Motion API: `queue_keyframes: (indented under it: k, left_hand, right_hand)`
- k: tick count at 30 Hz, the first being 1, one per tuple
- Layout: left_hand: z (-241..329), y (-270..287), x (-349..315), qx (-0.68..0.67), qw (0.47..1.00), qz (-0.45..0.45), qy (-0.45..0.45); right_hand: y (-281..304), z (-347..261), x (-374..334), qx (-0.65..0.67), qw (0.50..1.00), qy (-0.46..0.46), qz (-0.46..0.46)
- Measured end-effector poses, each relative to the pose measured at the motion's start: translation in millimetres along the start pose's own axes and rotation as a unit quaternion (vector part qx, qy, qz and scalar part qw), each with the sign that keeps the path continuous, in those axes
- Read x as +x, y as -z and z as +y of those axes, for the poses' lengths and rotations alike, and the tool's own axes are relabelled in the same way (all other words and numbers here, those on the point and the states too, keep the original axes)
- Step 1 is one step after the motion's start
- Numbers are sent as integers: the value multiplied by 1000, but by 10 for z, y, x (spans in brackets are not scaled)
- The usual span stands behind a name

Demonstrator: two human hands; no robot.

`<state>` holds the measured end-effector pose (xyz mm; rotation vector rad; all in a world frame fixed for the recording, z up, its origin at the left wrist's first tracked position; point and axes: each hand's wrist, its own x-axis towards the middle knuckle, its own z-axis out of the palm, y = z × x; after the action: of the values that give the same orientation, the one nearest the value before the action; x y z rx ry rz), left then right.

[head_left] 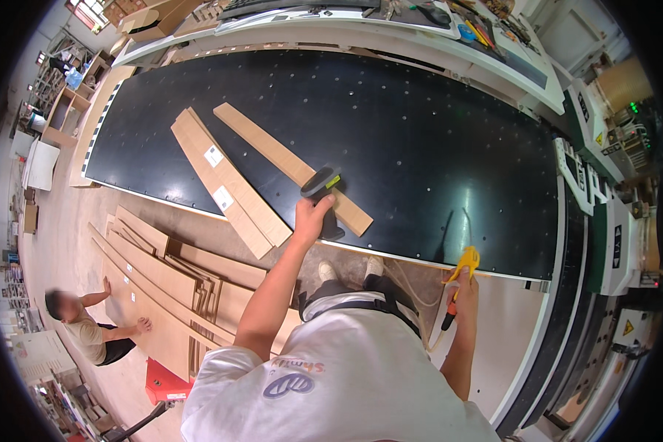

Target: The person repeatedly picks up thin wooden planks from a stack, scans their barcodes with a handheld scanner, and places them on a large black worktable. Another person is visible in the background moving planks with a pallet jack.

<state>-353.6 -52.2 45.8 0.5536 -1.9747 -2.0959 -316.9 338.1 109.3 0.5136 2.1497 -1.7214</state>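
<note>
I have the left grip [311, 219] closed around a dark grey handheld scanner [318, 183] with a lime-yellow label on its head. The scanner is over a narrow wood-coloured strip [261, 143] that lies slantwise on the black bench [420, 140]; from this angle I cannot tell whether the two touch. The near end of the strip sticks out past the scanner, close to the front edge of the bench.

To the left of that strip I see a pair of wider labelled boards [240, 214], one overlapping the other, with white stickers on top and their near ends over the front edge.

My right grip [464, 286] is wrapped around a yellow air gun [467, 259] at the front edge, well apart from the boards. An orange-and-black fitting [448, 315] sticks out below the fingers.

Down on the left I make out a pile of long wood-coloured panels [155, 296], with a co-worker [88, 335] beside it, both hands against the outermost panel. A red piece of equipment [160, 381] is near the end of the pile.
</note>
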Motion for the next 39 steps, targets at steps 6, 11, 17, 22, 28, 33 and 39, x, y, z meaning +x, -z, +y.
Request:
queue_keyframes:
  k: [6,11,17,22,28,33,39]
  left_hand:
    - [-8,-15,0,1,1000,0,7]
    - [26,-17,21,26,1000,14,-5]
    - [51,-49,-32,29,999,3,-18]
    - [171,-23,-57,40,998,-48,24]
    - [19,47,-7,71,994,-72,49]
    - [151,-2,-16,6,998,-48,-48]
    - [106,105,58,70,994,-82,-9]
  right_hand:
    - [201,131,140,60,991,0,123]
    - [374,245,258,88,974,0,207]
    - [565,403,327,154,947,9,282]
    - [588,410,280,162,947,11,278]
    - [540,439,190,130,971,1,201]
    - [643,558,315,97,960,14,262]
    - [761,559,160,196,859,60,470]
